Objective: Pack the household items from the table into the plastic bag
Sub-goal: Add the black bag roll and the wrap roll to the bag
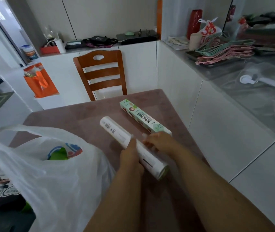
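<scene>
Both hands, left hand (130, 154) and right hand (161, 142), have their fingers wrapped around the white roll (133, 145) lying on the bench (76, 114), so it's not packed yet. Just beyond sits the green box (145, 118), untouched. Plastic bag (49, 173) at left already holds some stuff, so I'd guess two items left.

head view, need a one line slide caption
Both hands, left and right, grip a white roll beside the open plastic bag.

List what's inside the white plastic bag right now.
Through the plastic bag's open mouth a green item with a blue, red and white printed pack shows. A dark printed package shows at its lower left. Anything deeper is hidden by the film.
</scene>
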